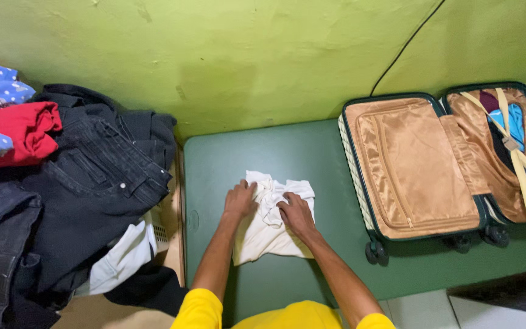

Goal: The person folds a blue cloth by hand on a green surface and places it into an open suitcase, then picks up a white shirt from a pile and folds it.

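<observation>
While green mat is lying against green wall, pile of dark jeans and clothes is heaping at its left edge, red garment sitting on top. Open suitcase is resting on mat at right, tan lining showing, yellow straps crossing far half. White garment is lying crumpled at mat's middle. Left hand and right hand are pressing down on it, just apart, fingers gathering cloth.

White garment on green mat; dark jeans; red cloth; tan-lined suitcase.
</observation>
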